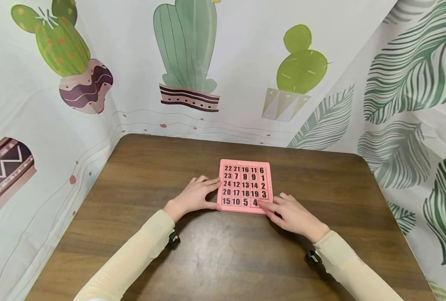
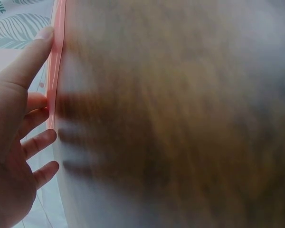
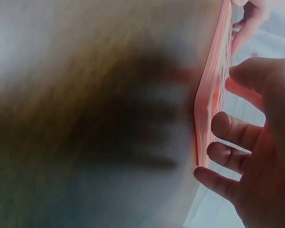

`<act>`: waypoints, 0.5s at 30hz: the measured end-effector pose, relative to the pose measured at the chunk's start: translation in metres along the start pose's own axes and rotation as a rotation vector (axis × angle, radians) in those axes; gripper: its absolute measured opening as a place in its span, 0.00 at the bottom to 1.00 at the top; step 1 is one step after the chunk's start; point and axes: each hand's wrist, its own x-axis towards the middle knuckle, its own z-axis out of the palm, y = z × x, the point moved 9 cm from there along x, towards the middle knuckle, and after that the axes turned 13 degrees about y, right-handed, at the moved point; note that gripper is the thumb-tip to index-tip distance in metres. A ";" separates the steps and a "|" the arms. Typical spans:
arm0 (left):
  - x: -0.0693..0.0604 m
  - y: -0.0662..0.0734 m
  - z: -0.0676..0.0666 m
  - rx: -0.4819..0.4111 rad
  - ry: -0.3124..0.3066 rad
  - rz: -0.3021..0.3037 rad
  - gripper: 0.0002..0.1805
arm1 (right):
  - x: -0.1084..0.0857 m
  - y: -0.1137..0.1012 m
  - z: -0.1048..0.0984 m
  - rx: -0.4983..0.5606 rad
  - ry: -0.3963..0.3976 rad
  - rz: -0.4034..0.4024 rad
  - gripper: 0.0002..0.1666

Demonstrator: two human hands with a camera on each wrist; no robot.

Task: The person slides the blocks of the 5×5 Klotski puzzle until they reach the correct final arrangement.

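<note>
A pink square board (image 1: 240, 189) with rows of black-numbered tiles lies flat on the table. At its left side the left hand (image 1: 194, 195) rests with spread fingers, the thumb at the lower left corner. The left wrist view shows this hand (image 2: 12, 118) with its thumb and index finger touching the board's edge (image 2: 58, 52). The right hand (image 1: 294, 215) has its index fingertip on the lower right corner, beside tile 4, hiding part of that spot. In the right wrist view, the right hand (image 3: 270, 147) has relaxed, slightly bent fingers beside the board's side (image 3: 206, 107).
The brown wooden table (image 1: 162, 163) has rounded back corners. A white cloth (image 1: 245, 71) printed with cacti and leaves hangs behind it and along both sides. Each forearm, in a pale sleeve, has a small black device at the wrist.
</note>
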 end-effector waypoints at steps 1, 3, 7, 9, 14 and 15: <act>0.000 0.000 0.000 0.001 0.001 0.002 0.52 | 0.000 -0.001 0.001 0.001 -0.008 0.002 0.24; 0.000 0.001 -0.001 0.000 0.003 0.004 0.52 | -0.001 -0.003 0.002 -0.002 -0.023 0.011 0.25; 0.000 0.003 -0.003 -0.008 0.009 0.006 0.51 | -0.003 -0.002 0.003 -0.009 -0.033 0.025 0.25; -0.001 0.003 -0.003 -0.008 0.012 0.008 0.51 | -0.004 -0.001 0.002 -0.015 -0.029 0.025 0.25; -0.001 0.002 -0.003 -0.001 0.003 0.000 0.52 | -0.008 0.001 -0.001 -0.032 -0.029 0.023 0.25; -0.001 0.002 -0.003 -0.003 0.002 -0.002 0.52 | -0.008 0.002 -0.002 -0.033 -0.029 0.026 0.25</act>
